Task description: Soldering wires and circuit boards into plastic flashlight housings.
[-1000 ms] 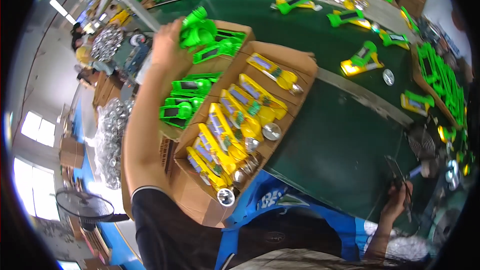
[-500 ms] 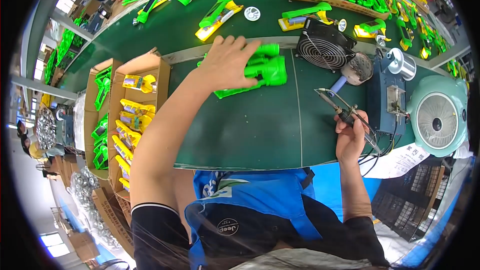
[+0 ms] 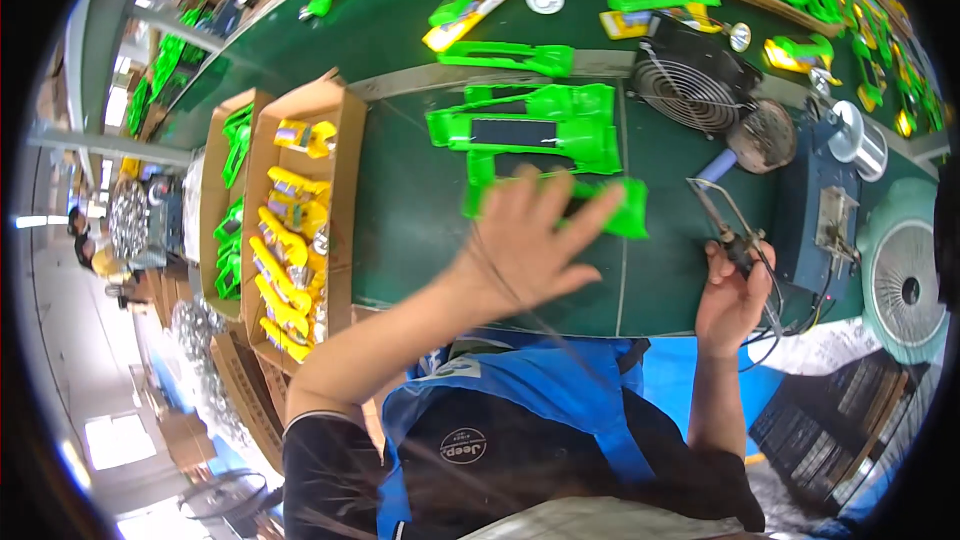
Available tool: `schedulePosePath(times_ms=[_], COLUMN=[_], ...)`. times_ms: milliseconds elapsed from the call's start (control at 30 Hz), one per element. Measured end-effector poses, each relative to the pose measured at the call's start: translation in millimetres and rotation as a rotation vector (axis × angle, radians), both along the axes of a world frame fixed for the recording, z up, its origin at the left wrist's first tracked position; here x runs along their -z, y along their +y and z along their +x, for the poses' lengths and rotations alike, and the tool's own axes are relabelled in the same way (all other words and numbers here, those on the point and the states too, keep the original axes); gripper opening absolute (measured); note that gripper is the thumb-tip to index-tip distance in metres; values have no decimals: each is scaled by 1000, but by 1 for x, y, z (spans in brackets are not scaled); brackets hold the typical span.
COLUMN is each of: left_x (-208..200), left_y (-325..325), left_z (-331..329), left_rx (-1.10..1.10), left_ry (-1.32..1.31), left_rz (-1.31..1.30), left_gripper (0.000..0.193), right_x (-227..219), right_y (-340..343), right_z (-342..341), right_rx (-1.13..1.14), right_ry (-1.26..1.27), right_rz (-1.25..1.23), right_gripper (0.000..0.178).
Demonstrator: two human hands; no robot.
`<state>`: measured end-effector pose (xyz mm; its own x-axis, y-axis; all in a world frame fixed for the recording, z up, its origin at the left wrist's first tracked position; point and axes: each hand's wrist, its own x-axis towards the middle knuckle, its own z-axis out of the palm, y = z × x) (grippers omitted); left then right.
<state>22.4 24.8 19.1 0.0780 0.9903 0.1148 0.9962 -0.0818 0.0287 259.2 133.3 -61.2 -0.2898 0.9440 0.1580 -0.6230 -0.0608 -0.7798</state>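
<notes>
My left hand [image 3: 535,245] is spread above the nearest of several green plastic casings [image 3: 632,210] on the dark green bench. Its fingers are stretched out and partly cover that casing; I cannot tell whether they touch it. Just beyond lies a green casing with a dark rectangular panel [image 3: 513,132], overlapping others. One more green casing [image 3: 505,57] rests along the bench's far metal edge. In my right hand [image 3: 735,305], closed around its grip, is a soldering iron [image 3: 737,252]. The iron points up and away to the left, with a thin metal tube beside its tip.
On the left stand two cartons, one of yellow parts [image 3: 285,265], one of green parts [image 3: 230,240]. At right are a black fan [image 3: 690,90], a stained pot [image 3: 765,137], a solder spool [image 3: 858,145], a blue box-shaped unit [image 3: 795,205] and a pale green fan [image 3: 900,285].
The green casings, bunched under my left hand before, now lie spread out on the bench. My left hand has moved nearer and right, its fingers opened. The view has shifted.
</notes>
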Motion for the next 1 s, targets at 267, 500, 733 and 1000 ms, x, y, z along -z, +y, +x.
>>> schedulePosePath(times_ms=[267,500,733,1000], left_x=[-57,-46,10,-78], left_y=[-56,-28,64,-63], left_z=[-29,-184,-149,-236], left_rx=[-90,-30,-44,-344], left_ry=[-93,-50,-26,-27], left_rz=[253,470,5,76], left_gripper=[50,24,43,16], right_x=[-22,-27,-19,-17], right_y=[-11,-24,-26,-14], right_z=[-24,-108,-104,-103], right_rx=[108,-104,-147,-189], right_ry=[-294,-226,-276,-340], right_rz=[313,454,430,403], right_gripper=[45,39,40,43])
